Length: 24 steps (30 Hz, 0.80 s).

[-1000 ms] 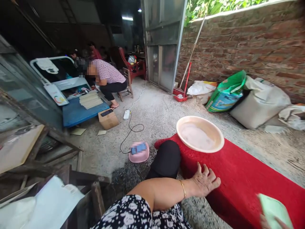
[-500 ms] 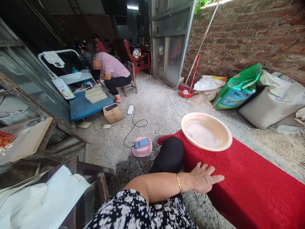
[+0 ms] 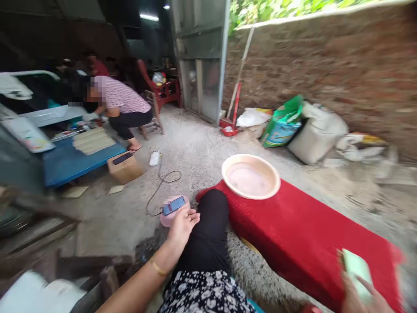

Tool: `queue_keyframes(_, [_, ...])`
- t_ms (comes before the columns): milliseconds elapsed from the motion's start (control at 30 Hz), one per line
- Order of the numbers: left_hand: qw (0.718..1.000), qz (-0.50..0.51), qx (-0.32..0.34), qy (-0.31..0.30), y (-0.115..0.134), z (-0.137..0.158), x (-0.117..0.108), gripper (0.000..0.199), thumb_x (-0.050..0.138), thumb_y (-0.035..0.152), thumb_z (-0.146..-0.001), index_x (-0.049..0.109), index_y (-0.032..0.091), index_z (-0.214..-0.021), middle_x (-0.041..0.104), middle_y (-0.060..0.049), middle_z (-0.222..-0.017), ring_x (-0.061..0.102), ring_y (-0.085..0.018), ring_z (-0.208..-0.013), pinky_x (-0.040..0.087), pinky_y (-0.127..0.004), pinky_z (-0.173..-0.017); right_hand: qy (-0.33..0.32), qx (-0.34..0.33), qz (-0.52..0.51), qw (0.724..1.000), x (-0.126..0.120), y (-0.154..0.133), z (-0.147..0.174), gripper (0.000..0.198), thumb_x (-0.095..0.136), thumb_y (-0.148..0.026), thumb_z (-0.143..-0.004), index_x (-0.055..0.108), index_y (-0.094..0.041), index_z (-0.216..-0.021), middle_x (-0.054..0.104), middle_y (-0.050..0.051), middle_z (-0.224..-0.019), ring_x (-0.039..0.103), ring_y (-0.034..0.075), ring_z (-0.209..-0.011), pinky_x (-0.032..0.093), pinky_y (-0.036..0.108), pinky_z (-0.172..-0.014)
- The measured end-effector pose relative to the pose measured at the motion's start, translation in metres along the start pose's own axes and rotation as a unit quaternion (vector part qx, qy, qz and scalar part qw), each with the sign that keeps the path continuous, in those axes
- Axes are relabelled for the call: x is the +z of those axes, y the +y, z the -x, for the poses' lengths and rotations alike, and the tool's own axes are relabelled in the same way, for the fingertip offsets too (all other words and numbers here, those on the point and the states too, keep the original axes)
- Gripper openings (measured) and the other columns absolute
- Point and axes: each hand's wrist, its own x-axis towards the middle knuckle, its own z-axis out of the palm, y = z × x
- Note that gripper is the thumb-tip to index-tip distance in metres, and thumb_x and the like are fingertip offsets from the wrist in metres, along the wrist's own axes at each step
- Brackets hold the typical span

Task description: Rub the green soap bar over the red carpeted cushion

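My left hand [image 3: 183, 224] hovers by my dark-trousered knee, fingers loosely stretched out and nothing in them. Just beyond it, a phone [image 3: 174, 205] lies on a pink upturned basin [image 3: 167, 221]. At the lower right, my right hand [image 3: 360, 295] grips a pale green scrub brush [image 3: 357, 267]; a brownish fringe like bristles shows along its left edge. The brush is over the long red cloth [image 3: 312, 234] that covers a low bench. Whether it touches the cloth I cannot tell. A cream basin [image 3: 276, 181] of sudsy water stands at the cloth's far end.
Ahead on the left, a person [image 3: 125, 98] sits bent over a blue platform cart [image 3: 65, 163] with stacked pale sheets. A cardboard box [image 3: 125, 168] and a power strip [image 3: 154, 158] with a cable are on the floor. Sacks [image 3: 317, 134] line the brick wall.
My left hand has moved left, from over the red cloth to beside my knee. My right hand has come into view with the green brush. The view has turned right.
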Motion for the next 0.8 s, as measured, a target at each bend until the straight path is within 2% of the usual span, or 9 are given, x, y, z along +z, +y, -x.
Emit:
queue_keyframes(33, [0.997, -0.039, 0.033, -0.063, -0.006, 0.004, 0.009, 0.028, 0.058, 0.02, -0.08, 0.049, 0.018, -0.107, 0.06, 0.001, -0.069, 0.063, -0.014, -0.06, 0.051, -0.025, -0.056, 0.012, 0.016, 0.008, 1.0, 0.0, -0.007, -0.001, 0.058, 0.044, -0.065, -0.083, 0.068, -0.017, -0.103, 0.063, 0.015, -0.079, 0.059, 0.032, -0.077, 0.046, 0.043, -0.065])
queue_keyframes(100, [0.969, -0.142, 0.063, -0.191, -0.025, 0.016, 0.032, 0.029, 0.061, 0.028, -0.079, 0.051, 0.019, -0.105, 0.06, 0.002, -0.07, 0.062, -0.014, -0.06, 0.049, -0.024, -0.052, 0.032, -0.012, 0.0, 0.999, 0.0, -0.023, 0.003, 0.065, 0.039, -0.066, -0.083, 0.069, -0.011, -0.103, 0.065, 0.017, -0.084, 0.058, 0.032, -0.084, 0.046, 0.042, -0.074])
queue_keyframes(200, [0.885, -0.301, 0.081, -0.347, -0.067, 0.031, 0.07, 0.024, 0.06, 0.033, -0.079, 0.056, 0.019, -0.098, 0.058, 0.003, -0.068, 0.06, -0.013, -0.059, 0.048, -0.024, -0.053, 0.011, -0.034, 0.025, 0.999, 0.004, -0.047, 0.012, 0.055, 0.042, -0.058, -0.085, 0.069, -0.015, -0.104, 0.064, 0.016, -0.095, 0.057, 0.028, -0.09, 0.043, 0.038, -0.078])
queue_keyframes(300, [0.815, -0.383, 0.076, -0.428, -0.12, 0.037, 0.105, 0.029, 0.059, 0.039, -0.076, 0.058, 0.018, -0.097, 0.057, 0.003, -0.068, 0.058, -0.012, -0.057, 0.046, -0.023, -0.05, -0.001, 0.025, 0.043, 0.999, 0.01, -0.059, 0.016, 0.038, 0.055, -0.046, -0.083, 0.067, -0.022, -0.109, 0.061, 0.011, -0.101, 0.056, 0.024, -0.091, 0.042, 0.036, -0.079])
queue_keyframes(433, [0.761, -0.448, 0.01, -0.469, -0.178, 0.041, 0.141, 0.057, 0.062, 0.052, -0.072, 0.054, 0.015, -0.115, 0.059, -0.001, -0.076, 0.06, -0.015, -0.062, 0.047, -0.025, -0.05, 0.061, 0.061, -0.076, 0.993, 0.009, -0.066, 0.018, 0.034, 0.063, -0.04, -0.079, 0.064, -0.023, -0.108, 0.058, 0.007, -0.099, 0.054, 0.022, -0.094, 0.043, 0.035, -0.085])
queue_keyframes(533, [0.748, -0.466, -0.071, -0.468, -0.205, 0.051, 0.163, 0.072, 0.06, 0.057, -0.076, 0.044, 0.016, -0.132, 0.065, -0.008, -0.093, 0.065, -0.018, -0.078, 0.051, -0.028, -0.061, 0.104, 0.053, -0.147, 0.982, -0.001, -0.077, 0.02, 0.034, 0.064, -0.036, -0.079, 0.062, -0.022, -0.11, 0.056, 0.007, -0.102, 0.051, 0.022, -0.096, 0.042, 0.036, -0.089])
queue_keyframes(633, [0.754, -0.425, -0.117, -0.486, -0.224, 0.064, 0.181, 0.066, 0.059, 0.055, -0.081, 0.043, 0.02, -0.135, 0.066, -0.011, -0.107, 0.066, -0.021, -0.091, 0.053, -0.032, -0.073, 0.103, 0.041, -0.157, 0.981, -0.013, -0.093, 0.025, 0.032, 0.064, -0.029, -0.078, 0.062, -0.023, -0.11, 0.054, 0.008, -0.104, 0.048, 0.024, -0.099, 0.041, 0.041, -0.092])
queue_keyframes(733, [0.79, -0.382, -0.093, -0.471, -0.237, 0.071, 0.196, 0.045, 0.059, 0.04, -0.085, 0.052, 0.02, -0.125, 0.068, -0.009, -0.107, 0.066, -0.02, -0.095, 0.052, -0.031, -0.082, 0.057, 0.02, -0.176, 0.982, -0.021, -0.109, 0.033, 0.037, 0.063, -0.027, -0.077, 0.06, -0.025, -0.113, 0.052, 0.008, -0.107, 0.047, 0.024, -0.1, 0.04, 0.042, -0.093])
queue_keyframes(800, [0.81, -0.394, -0.061, -0.43, -0.237, 0.067, 0.207, 0.035, 0.057, 0.03, -0.086, 0.054, 0.019, -0.119, 0.07, -0.007, -0.099, 0.067, -0.018, -0.087, 0.053, -0.03, -0.08, 0.019, -0.007, -0.204, 0.979, -0.024, -0.116, 0.038, 0.051, 0.064, -0.027, -0.073, 0.054, -0.027, -0.123, 0.051, 0.008, -0.112, 0.047, 0.024, -0.104, 0.039, 0.043, -0.097])
